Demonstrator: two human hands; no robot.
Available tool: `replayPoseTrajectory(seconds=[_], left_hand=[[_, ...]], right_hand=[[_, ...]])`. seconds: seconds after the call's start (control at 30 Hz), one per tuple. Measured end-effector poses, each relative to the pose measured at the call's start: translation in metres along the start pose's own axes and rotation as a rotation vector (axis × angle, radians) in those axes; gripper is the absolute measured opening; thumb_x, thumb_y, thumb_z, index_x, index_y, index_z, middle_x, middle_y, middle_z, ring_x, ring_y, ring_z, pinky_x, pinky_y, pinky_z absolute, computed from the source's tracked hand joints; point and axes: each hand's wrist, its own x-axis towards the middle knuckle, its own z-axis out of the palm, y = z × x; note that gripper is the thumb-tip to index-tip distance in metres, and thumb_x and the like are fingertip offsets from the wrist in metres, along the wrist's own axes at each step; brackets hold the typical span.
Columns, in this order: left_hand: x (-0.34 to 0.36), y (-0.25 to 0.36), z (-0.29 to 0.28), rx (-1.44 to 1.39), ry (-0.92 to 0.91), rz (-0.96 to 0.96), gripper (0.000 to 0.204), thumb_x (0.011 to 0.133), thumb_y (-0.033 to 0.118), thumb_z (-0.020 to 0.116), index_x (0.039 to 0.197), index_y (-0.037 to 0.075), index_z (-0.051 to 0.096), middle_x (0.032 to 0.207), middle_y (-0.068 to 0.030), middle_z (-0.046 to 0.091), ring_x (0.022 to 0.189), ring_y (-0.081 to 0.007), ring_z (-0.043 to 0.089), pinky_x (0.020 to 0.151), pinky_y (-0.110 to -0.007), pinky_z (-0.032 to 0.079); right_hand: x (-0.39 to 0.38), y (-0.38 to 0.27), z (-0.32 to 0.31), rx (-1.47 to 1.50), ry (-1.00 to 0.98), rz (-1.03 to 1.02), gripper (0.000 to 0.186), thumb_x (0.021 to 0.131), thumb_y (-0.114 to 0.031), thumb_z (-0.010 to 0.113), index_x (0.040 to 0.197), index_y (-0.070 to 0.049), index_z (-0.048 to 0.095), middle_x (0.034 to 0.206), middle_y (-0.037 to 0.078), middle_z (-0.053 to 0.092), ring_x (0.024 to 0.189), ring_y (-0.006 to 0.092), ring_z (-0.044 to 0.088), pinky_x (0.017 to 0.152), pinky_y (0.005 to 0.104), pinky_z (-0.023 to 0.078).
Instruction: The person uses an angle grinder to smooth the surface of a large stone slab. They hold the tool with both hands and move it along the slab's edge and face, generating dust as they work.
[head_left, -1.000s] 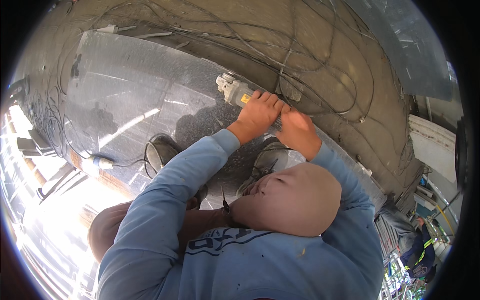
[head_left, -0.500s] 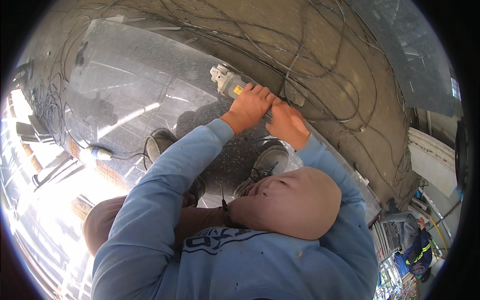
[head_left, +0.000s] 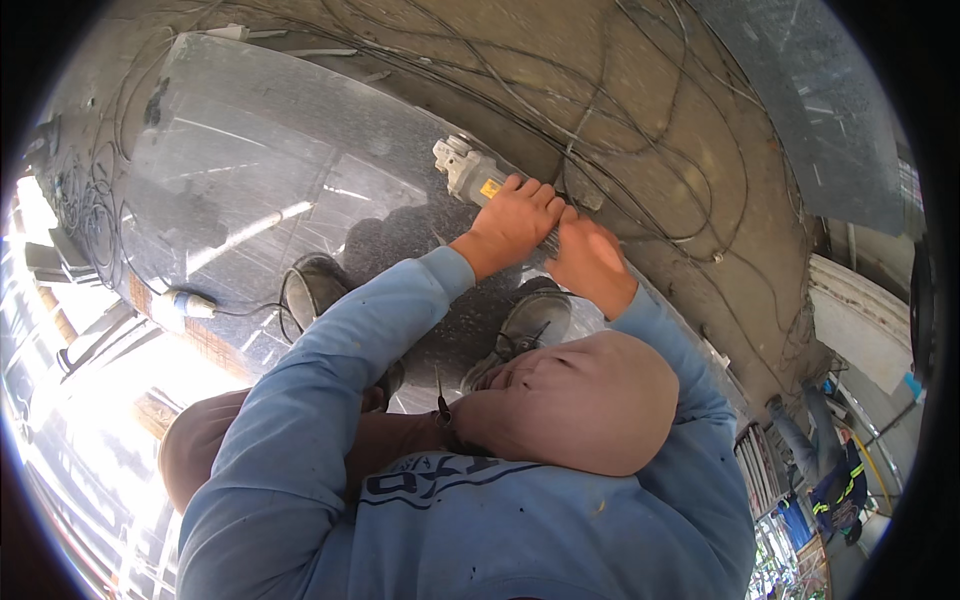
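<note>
An angle grinder (head_left: 468, 172), grey and dusty with a yellow label, lies along the far edge of a large, dark, smooth slab (head_left: 250, 130). My left hand (head_left: 514, 222) is wrapped round its body, just behind the label. Close behind it, my right hand (head_left: 592, 258) is closed on the rear end of the same grinder. The grinder's head points to the far left, and its disc cannot be made out clearly. My shoes (head_left: 315, 288) rest on the slab, between my forearms and below my hands.
Black cables (head_left: 600, 110) loop over the brown floor beyond the slab. A whitish plug connector (head_left: 190, 303) with a cord lies at the slab's left edge. Another dark sheet (head_left: 810, 110) stands at far right. A person (head_left: 838, 490) in reflective-striped clothing is at lower right.
The grinder and both hands have shifted slightly right and nearer in the picture. My grip looks the same. The person at lower right has changed posture, with legs now stretched apart.
</note>
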Motion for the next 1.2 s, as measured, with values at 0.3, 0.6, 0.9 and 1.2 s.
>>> replayPoseTrajectory(seconds=[0.3,0.6,0.9,1.2], left_hand=[[0.002,0.01,-0.001,-0.023,-0.009,-0.001,0.034,0.079,0.013,0.069,0.113,0.009,0.066,0.106,-0.0076,0.064,0.105,-0.0263,0.061,0.097,-0.039,0.045],[-0.004,-0.013,0.001,0.03,-0.071,-0.02,0.036,0.079,0.014,0.07,0.114,0.01,0.063,0.106,-0.0079,0.063,0.107,-0.0273,0.06,0.099,-0.041,0.045],[-0.007,-0.036,0.001,0.116,-0.091,-0.021,0.031,0.082,0.015,0.071,0.112,0.013,0.064,0.104,-0.0044,0.063,0.105,-0.0235,0.061,0.095,-0.038,0.044],[-0.001,-0.002,-0.001,-0.003,0.007,-0.003,0.028,0.082,0.014,0.068,0.11,0.011,0.066,0.102,-0.0069,0.063,0.102,-0.0265,0.062,0.094,-0.039,0.045]], right_hand=[[-0.006,0.007,0.003,-0.024,0.011,0.016,0.046,0.073,-0.014,0.083,0.106,0.005,0.059,0.098,0.024,0.072,0.097,0.0404,0.071,0.083,0.0473,0.059],[0.015,0.002,0.021,-0.004,0.053,-0.01,0.046,0.074,-0.015,0.086,0.108,0.003,0.06,0.101,0.022,0.073,0.098,0.0379,0.073,0.082,0.0459,0.059],[0.037,-0.009,0.02,0.029,0.008,0.001,0.05,0.074,-0.015,0.087,0.109,0.005,0.059,0.1,0.023,0.074,0.1,0.0385,0.073,0.085,0.046,0.059],[0.002,0.001,0.005,0.0,0.04,-0.02,0.049,0.071,-0.013,0.085,0.107,0.006,0.059,0.095,0.024,0.072,0.097,0.0396,0.072,0.083,0.0467,0.059]])
